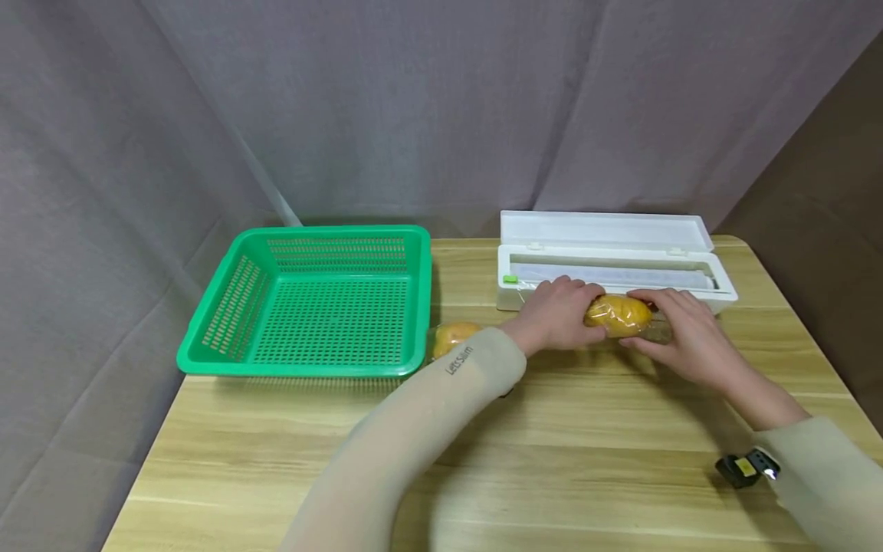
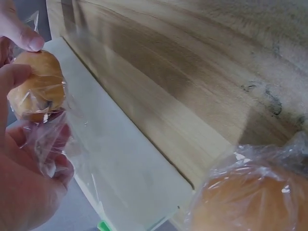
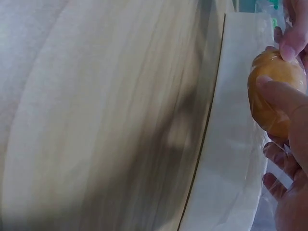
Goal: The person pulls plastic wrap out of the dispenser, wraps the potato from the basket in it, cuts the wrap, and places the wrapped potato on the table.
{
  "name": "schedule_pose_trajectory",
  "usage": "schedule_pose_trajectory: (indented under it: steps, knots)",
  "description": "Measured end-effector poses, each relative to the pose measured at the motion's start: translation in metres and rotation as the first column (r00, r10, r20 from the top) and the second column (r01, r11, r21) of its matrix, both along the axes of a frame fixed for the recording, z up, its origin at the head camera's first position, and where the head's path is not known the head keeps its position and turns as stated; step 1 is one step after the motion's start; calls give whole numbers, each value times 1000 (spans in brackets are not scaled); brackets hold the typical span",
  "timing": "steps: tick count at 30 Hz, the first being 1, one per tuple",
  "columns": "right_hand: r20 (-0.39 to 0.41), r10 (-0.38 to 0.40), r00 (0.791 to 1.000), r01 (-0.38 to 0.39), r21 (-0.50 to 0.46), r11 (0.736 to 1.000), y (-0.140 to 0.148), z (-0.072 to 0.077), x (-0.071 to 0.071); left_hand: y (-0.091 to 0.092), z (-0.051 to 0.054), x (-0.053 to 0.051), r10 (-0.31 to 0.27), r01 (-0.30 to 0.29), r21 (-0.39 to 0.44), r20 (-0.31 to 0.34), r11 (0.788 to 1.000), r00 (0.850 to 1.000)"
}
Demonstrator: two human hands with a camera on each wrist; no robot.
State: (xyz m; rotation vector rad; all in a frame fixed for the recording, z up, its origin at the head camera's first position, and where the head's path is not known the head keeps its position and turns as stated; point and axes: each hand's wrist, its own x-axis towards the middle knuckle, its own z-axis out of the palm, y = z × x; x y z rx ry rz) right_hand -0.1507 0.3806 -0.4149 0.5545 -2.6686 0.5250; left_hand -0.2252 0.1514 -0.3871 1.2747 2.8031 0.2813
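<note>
"What does the head view give me?"

"I have the left hand [image 1: 562,313] and right hand [image 1: 690,337] meeting round a film-wrapped bun [image 1: 619,316]. Just beyond the fingers stands a white film box [image 1: 614,253], lid up. Left of the fingers, partly behind the left sleeve [image 1: 476,364], a second wrapped bun [image 1: 453,336] lies on the desk [image 1: 586,460]; the green basket [image 1: 331,318] sits further left."

"How far along?"

"I'd judge the second bun wrapped and the held one mostly covered, with loose film [image 1: 658,331] by the right fingers left to tuck."

"Left wrist?"

"I see the left thumb on the bun and the other fingers curled into gathered film below it: a grip, parted about as wide as the bun. Film also trails beside the fingers, across the box; I can't tell whether it's cut free."

"Right wrist?"

"The right thumb presses the bun's near face, fingers curled below behind clear film. I call that gripping too, spread around the bun. The left thumb touches its far end."
</note>
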Motion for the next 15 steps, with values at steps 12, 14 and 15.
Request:
schedule_pose_trajectory:
  steps: [12,14,15]
  knots:
    - [23,1,1000,-1,9,1000,0,7,-4,1,4,0,51,-51,-40,-10,998,999]
    - [30,-3,1000,2,11,1000,1,8,-4,0,5,-3,29,-29,-7,35,1000,999]
    - [32,-2,999,1,13,1000,1,9,-5,0,6,-4,19,-20,12,59,1000,998]
